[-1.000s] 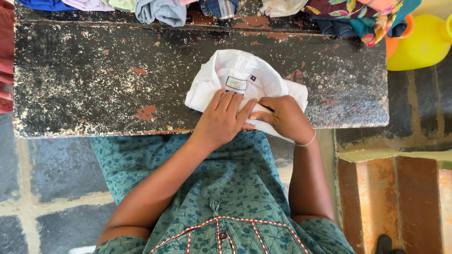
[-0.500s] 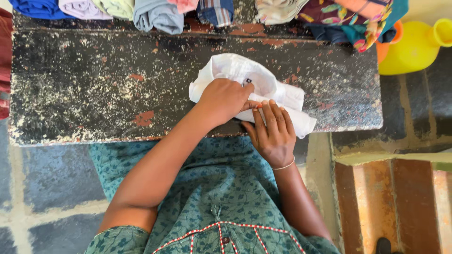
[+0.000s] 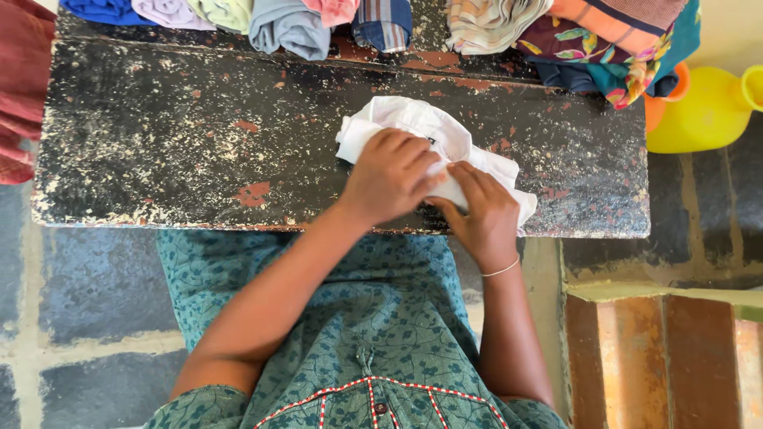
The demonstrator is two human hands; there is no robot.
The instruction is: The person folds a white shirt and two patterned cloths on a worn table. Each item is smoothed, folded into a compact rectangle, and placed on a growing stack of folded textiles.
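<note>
White cloth (image 3: 413, 119) sits bunched near the front edge of the chipped black worktop (image 3: 159, 135). Folded clothes (image 3: 286, 24) line the far edge, with a yellow jug (image 3: 703, 111) off to the right. Left hand (image 3: 389, 175) presses flat on the cloth, and right hand (image 3: 483, 214) pins its edge.

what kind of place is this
Likely a home laundry spot: a worn bench on stone paving, folded clothes lined along its back, a yellow jug beside it.
</note>
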